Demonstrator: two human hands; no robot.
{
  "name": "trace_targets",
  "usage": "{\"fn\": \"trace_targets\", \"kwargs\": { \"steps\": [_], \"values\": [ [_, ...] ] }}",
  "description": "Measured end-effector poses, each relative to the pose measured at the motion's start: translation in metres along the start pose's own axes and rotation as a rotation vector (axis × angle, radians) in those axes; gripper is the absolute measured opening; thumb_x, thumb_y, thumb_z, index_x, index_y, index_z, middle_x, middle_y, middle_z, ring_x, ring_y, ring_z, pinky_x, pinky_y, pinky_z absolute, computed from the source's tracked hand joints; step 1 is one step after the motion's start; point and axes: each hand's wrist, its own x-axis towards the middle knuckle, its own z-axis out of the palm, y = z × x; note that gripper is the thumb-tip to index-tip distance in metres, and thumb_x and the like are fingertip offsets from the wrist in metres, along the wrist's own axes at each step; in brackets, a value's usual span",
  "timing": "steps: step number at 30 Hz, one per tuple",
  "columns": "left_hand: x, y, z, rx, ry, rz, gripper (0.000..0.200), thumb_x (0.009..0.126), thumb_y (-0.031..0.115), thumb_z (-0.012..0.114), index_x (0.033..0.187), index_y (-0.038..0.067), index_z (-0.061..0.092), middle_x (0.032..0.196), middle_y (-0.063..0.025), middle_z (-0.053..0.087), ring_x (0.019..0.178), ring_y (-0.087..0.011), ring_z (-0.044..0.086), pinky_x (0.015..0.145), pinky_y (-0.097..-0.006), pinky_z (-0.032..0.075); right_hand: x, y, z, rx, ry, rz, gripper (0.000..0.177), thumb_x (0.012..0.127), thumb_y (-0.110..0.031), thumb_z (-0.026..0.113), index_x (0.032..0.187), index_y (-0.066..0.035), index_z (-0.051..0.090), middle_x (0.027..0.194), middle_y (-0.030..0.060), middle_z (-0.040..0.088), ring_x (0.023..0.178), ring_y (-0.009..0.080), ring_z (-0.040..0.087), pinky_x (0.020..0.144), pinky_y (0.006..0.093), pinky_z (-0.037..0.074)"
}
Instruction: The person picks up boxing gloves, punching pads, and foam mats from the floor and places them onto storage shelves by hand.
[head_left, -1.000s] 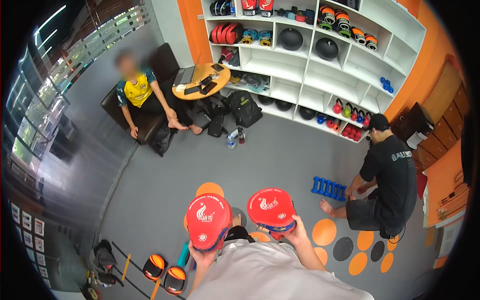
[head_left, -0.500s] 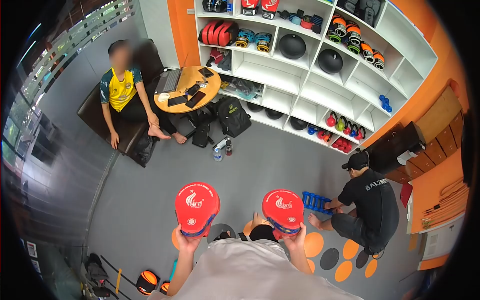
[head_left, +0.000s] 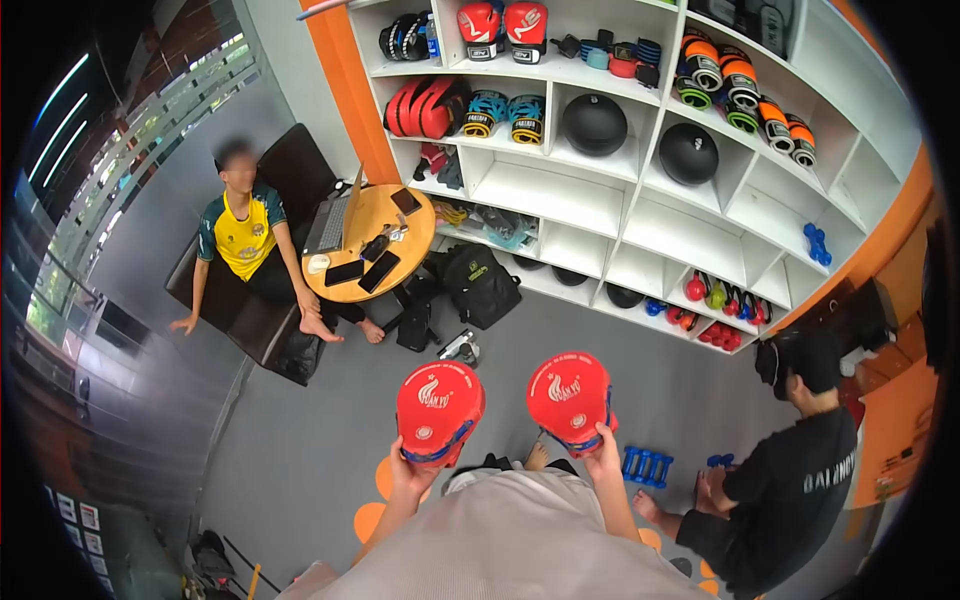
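My left hand (head_left: 408,477) grips the lower edge of a round red focus pad (head_left: 438,399) with a white logo. My right hand (head_left: 603,459) holds a second red focus pad (head_left: 570,391) the same way. Both pads are upright in front of my chest, side by side with a gap between them, faces toward me. My white shirt (head_left: 510,545) fills the bottom of the head view.
A white shelf unit (head_left: 640,215) ahead holds boxing gloves, pads, medicine balls and small dumbbells. A person in black (head_left: 790,490) crouches at the right by blue dumbbells (head_left: 645,466). Another person in yellow (head_left: 245,235) sits on a dark sofa beside a round wooden table (head_left: 400,240). Black bags (head_left: 480,285) lie on the floor.
The view has moved closer to the shelves. The two pads have come nearer each other and stay in my hands. The person in black is now nearer, at my lower right.
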Motion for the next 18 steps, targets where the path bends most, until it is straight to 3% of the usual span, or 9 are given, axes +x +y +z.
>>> {"fn": "trace_targets", "kwargs": {
  "steps": [3,6,8,12,14,16,18],
  "values": [
    [0.038,-0.001,0.019,0.128,0.074,-0.012,0.068,0.081,0.046,0.06,0.137,0.01,0.042,0.138,-0.0134,0.048,0.127,-0.0338,0.046,0.103,-0.0565,0.038,0.043,-0.036,0.033,-0.117,-0.056,-0.044,0.059,0.081,-0.023,0.068,0.134,-0.006,0.045,0.132,0.0094,0.055,0.121,0.0258,0.052,0.103,0.0447,0.041],
    [0.069,0.0,0.041,0.069,0.114,-0.045,0.067,0.082,0.045,0.06,0.137,0.01,0.042,0.138,-0.0138,0.048,0.125,-0.0338,0.047,0.102,-0.0563,0.038,0.079,-0.064,0.064,-0.133,-0.109,-0.024,0.063,0.08,-0.021,0.069,0.136,-0.007,0.043,0.135,0.0088,0.052,0.124,0.0254,0.05,0.105,0.0438,0.039],
    [0.092,0.003,0.043,0.056,0.106,-0.065,0.066,0.082,0.043,0.06,0.136,0.009,0.043,0.138,-0.0138,0.049,0.125,-0.0337,0.047,0.103,-0.0554,0.038,0.099,-0.073,0.084,-0.062,-0.102,-0.025,0.054,0.083,-0.017,0.065,0.132,-0.006,0.046,0.131,0.0085,0.056,0.117,0.0249,0.056,0.098,0.0435,0.046],
    [0.15,0.013,0.063,0.079,0.182,-0.078,0.064,0.082,0.042,0.059,0.135,0.01,0.044,0.137,-0.0138,0.049,0.126,-0.0337,0.047,0.104,-0.055,0.037,0.144,-0.074,0.106,-0.095,-0.087,-0.032,0.054,0.083,-0.022,0.065,0.131,-0.007,0.047,0.129,0.0085,0.057,0.115,0.0261,0.057,0.096,0.0451,0.046],
    [0.185,0.021,0.076,0.067,0.195,-0.088,0.063,0.083,0.041,0.059,0.135,0.01,0.045,0.137,-0.0137,0.049,0.126,-0.0336,0.047,0.104,-0.0552,0.037,0.16,-0.08,0.123,-0.126,-0.03,0.1,0.056,0.081,-0.028,0.064,0.13,-0.007,0.048,0.127,0.0092,0.059,0.114,0.0275,0.058,0.096,0.0463,0.046],
    [0.232,0.031,0.1,-0.015,0.058,-0.106,0.063,0.083,0.04,0.059,0.136,0.011,0.044,0.138,-0.0134,0.049,0.126,-0.0331,0.047,0.104,-0.0553,0.037,0.173,-0.095,0.156,-0.143,0.028,0.088,0.057,0.079,-0.031,0.064,0.129,-0.007,0.049,0.126,0.0114,0.059,0.114,0.0295,0.057,0.096,0.0475,0.046],
    [0.279,0.038,0.131,0.021,0.027,-0.049,0.064,0.083,0.04,0.059,0.138,0.011,0.042,0.139,-0.013,0.048,0.126,-0.0322,0.047,0.104,-0.0532,0.038,0.184,-0.103,0.164,-0.067,0.111,0.288,0.056,0.079,-0.031,0.062,0.129,-0.007,0.05,0.125,0.014,0.059,0.113,0.0314,0.057,0.097,0.0484,0.045]
  ]
}}
